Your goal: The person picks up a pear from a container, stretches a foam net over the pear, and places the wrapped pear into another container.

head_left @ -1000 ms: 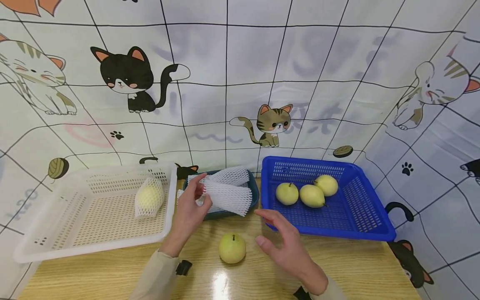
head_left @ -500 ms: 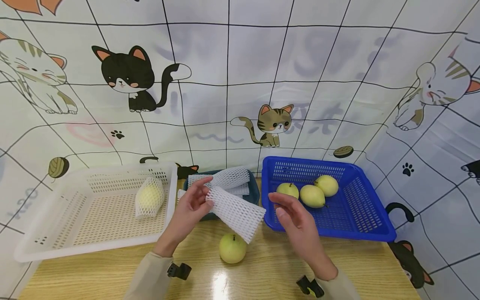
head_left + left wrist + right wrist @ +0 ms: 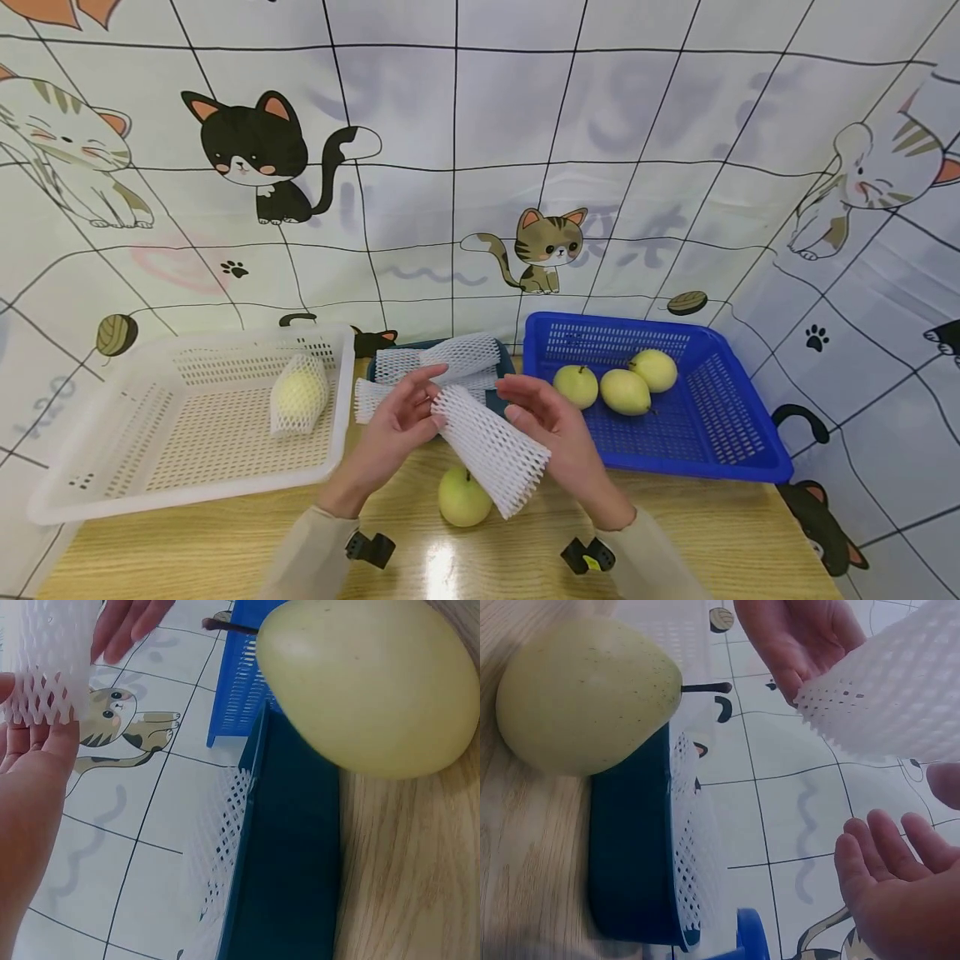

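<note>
My left hand [image 3: 390,442] pinches one end of a white foam net sleeve [image 3: 491,454], which slants down to the right. Beside the sleeve, my right hand [image 3: 561,432] has its fingers loosely extended; in the right wrist view a gap shows between those fingers and the net [image 3: 900,690]. Below the sleeve a yellow-green pear [image 3: 456,500] stands on the table, stem up, partly covered by the net in the head view. Behind it is a dark teal basket [image 3: 292,847] with several more foam net sleeves [image 3: 465,354] piled in it.
At left stands a white basket [image 3: 202,497] with one netted pear [image 3: 298,396] inside. A blue basket [image 3: 675,462] at right holds three bare pears [image 3: 625,392]. A cat-printed sheet [image 3: 420,125] hangs behind the wooden table [image 3: 712,533].
My left hand has lifted a foam net sleeve out of the teal basket and brought it forward over the pear. My right hand moved right, then back left close to the sleeve.
</note>
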### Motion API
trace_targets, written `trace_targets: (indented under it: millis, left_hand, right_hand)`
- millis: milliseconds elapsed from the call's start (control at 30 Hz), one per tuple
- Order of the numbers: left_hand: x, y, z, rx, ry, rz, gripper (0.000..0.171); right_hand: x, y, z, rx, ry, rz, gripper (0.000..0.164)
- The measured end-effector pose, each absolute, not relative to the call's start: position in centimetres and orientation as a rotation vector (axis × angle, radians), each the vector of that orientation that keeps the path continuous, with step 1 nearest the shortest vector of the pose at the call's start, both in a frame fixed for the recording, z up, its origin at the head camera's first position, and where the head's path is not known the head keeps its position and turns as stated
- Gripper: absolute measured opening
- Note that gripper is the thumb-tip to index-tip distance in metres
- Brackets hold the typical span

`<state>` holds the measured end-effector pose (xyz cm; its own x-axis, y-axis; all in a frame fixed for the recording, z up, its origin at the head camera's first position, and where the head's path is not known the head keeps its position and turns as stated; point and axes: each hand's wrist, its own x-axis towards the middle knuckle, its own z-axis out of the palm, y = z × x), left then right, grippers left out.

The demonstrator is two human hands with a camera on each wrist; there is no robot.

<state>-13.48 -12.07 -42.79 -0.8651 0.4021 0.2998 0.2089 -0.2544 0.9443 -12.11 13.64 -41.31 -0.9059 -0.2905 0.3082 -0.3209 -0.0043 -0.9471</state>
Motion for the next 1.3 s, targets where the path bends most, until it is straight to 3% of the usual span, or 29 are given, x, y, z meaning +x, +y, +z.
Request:
trace_targets:
  millis: [433,733,1033,1300]
  left_hand:
    - [-13.3,-10.6,-43.1,0.856,1.976,2.249,0.058]
    - [-13.0,-9.9,-43.1,0.812,2.13,2.189,0.059]
    - [-12.9,-9.6,-43.3,0.78,2.203,2.148,0.062]
    - [-13.0,-9.6,-43.5,0.78,2.231,2.139,0.063]
  right_hand:
    - [-12.6,11.5,-41.9,0.785,-2.368,2.009,0.057]
    - [-12.4,10.7,-42.0,0.732,-2.443,1.739,0.059]
    - [-12.2,10.8,-42.3,0.752,-2.45,1.529,0.052]
    - [-12.1,11.0,-42.4,0.778,-2.385,1.461,0.032]
